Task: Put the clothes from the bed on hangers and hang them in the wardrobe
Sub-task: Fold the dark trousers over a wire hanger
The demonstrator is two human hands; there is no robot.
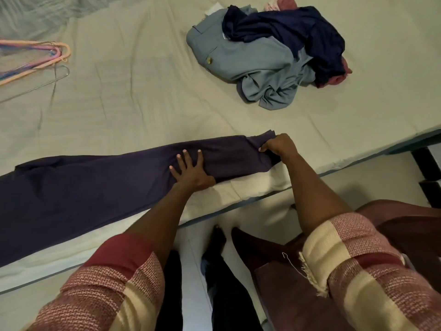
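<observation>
Head view: dark trousers [95, 187] laid along the bed [143, 103] edge. Left hand [191, 172] presses flat, fingers spread; right hand [279, 145] pinches the end. Smoothing step. Next: fetch hangers [35, 58], far left of both; clothes pile [269, 58] waits beyond.

Single head view, worn high, tilted steeply down and forward over bed [143, 111] edge, close above it; floor toward 6 o'clock.

Two hands: left hand [191, 172], right hand [279, 145]. One purple garment [83, 185]. One clothes pile [269, 58]. Hangers [35, 60]: number unclear.
</observation>
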